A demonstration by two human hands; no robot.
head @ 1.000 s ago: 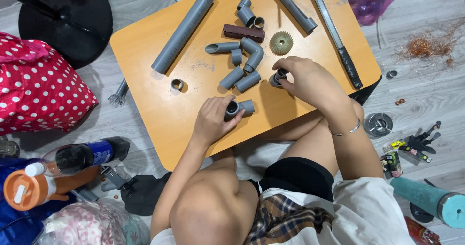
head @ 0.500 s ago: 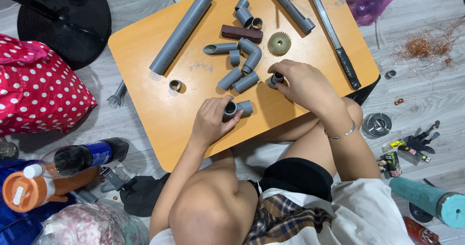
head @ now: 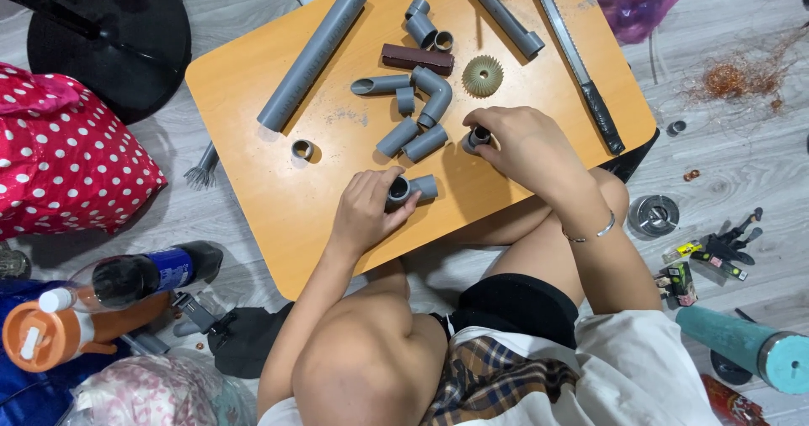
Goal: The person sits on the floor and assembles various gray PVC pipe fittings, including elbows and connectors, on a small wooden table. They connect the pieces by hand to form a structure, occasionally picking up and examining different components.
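- Your left hand [head: 364, 211] is curled around a short grey pipe piece [head: 409, 189] lying near the front edge of the low orange table [head: 253, 139]; the fingers grip its open end.
- Your right hand [head: 521, 144] is closed over a small grey fitting [head: 475, 138] with a dark opening, held just above the tabletop beside two short grey tube sections [head: 413, 139].
- The two pieces you hold are near each other but apart.
- Between and beyond your hands lie a grey elbow joint [head: 434, 93], a long grey pipe [head: 313, 55], a loose grey ring [head: 302, 149], a brown block [head: 417, 58], a pale ridged gear-like disc [head: 482, 75] and a hand saw [head: 573, 55] with a black handle.
- On the floor at your left lies a dark drink bottle [head: 139, 276] with a blue label, on its side; next to it sits an orange cup [head: 34, 337] with a white lid, contents not visible.
- A red bag with white dots [head: 59, 156] stands further left; you cannot see inside it.
- A purple plastic bag [head: 640, 0] sits past the table's far right corner.
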